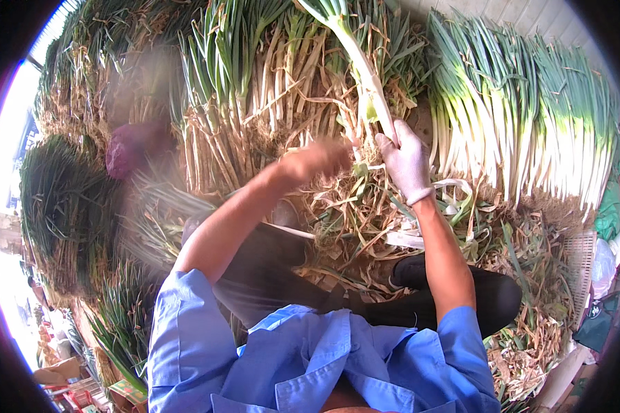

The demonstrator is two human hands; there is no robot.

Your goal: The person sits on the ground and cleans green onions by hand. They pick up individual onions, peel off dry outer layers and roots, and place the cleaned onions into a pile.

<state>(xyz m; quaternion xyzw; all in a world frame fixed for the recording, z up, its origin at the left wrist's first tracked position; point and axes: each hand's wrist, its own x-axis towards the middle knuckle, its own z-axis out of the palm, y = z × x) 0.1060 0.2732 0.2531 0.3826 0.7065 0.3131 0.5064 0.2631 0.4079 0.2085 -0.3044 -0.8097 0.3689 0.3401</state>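
My right hand [405,162], in a thin pale glove, grips a large green onion [361,64] near its lower end. The stalk is white and slants up and left, its green leaves running out at the top edge. My left hand [320,160] is blurred by motion just left of that onion's lower end; whether its fingers hold anything cannot be told. Beyond both hands stand untrimmed green onions [284,77] with dry brown outer leaves. Below the hands lies a heap of stripped leaves and roots [361,201].
Cleaned green onions [516,124] stand in a dense row at right, white ends downward. Bundled onions [64,206] are stacked at left, near a blurred purple object [126,152]. A plastic crate [583,273] and a green plastic sheet [608,209] are at the right edge. My bent legs flank the leaf heap.
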